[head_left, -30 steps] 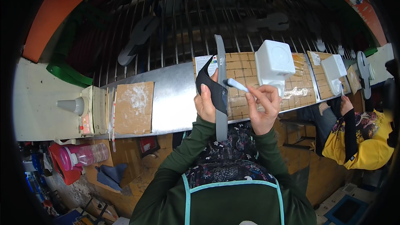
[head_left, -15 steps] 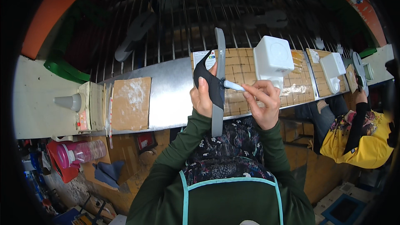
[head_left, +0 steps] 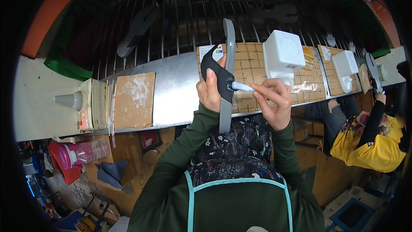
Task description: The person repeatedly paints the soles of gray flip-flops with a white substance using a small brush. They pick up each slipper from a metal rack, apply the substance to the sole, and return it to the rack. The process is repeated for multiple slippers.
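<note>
Nearest to us we see the person's own body: green sleeves, a dark flowered scarf and an apron with a light blue edge. From there both forearms go up to the middle of the view.

The left hand (head_left: 209, 91) is closed around a black shoe part (head_left: 218, 78), and holds it against a long grey strip (head_left: 227, 73) that stands almost upright in front of the bench. The fingers wrap the black piece from the left side and the thumb lies on its front. The right hand (head_left: 272, 102) pinches a thin white pen-like tool (head_left: 243, 87) between thumb and fingertips; its tip touches the black shoe part just beside the grey strip.

Behind the hands runs a metal bench (head_left: 174, 88). On it, to the left, lies a brown cardboard sheet (head_left: 134, 100), and further left stands a cream machine with a grey cone (head_left: 81, 102). To the right stands a white box-shaped device (head_left: 283, 53) on a tiled brown board.

Below the bench on the left lies a pink bottle (head_left: 83, 152). At the far right sits another person in yellow (head_left: 373, 146). Behind the bench rise dark metal bars.
</note>
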Demonstrator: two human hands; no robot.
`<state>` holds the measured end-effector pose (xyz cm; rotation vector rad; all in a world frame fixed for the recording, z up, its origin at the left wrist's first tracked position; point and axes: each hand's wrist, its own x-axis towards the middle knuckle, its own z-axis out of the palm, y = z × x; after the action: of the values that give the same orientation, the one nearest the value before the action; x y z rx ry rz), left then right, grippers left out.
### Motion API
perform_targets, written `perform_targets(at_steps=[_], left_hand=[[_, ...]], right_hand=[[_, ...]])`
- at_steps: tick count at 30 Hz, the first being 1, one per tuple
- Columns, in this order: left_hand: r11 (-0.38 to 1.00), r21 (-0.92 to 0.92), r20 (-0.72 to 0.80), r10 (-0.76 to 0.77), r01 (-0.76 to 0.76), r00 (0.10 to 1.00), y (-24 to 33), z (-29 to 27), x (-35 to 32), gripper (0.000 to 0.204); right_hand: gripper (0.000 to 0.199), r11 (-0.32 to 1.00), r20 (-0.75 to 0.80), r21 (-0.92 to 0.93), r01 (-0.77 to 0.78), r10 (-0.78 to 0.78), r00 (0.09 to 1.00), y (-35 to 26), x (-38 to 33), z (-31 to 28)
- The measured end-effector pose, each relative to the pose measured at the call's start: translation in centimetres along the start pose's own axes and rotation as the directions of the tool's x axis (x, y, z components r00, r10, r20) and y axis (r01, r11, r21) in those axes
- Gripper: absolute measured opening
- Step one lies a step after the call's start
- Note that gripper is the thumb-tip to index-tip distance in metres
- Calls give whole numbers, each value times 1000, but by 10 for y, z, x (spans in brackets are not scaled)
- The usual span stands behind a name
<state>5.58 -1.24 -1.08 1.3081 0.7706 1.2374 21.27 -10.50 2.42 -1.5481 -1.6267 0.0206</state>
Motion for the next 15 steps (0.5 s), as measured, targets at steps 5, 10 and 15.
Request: perform_targets(at_steps=[5,10,15], left_hand=[[998,51,-15,34,-34,999,-1,-1,3,66],[998,26,-37,52,-51,998,0,0,8,63],[997,-36,-64,59,-62,996,0,2,8,58]], right_hand=[[25,1000,23,11,3,-3,1000,-2,-2,-2],[25,1000,29,-2,17,-17,999,-5,-3,-4],[25,1000,60,-10,11,-10,998,-7,-3,-8]])
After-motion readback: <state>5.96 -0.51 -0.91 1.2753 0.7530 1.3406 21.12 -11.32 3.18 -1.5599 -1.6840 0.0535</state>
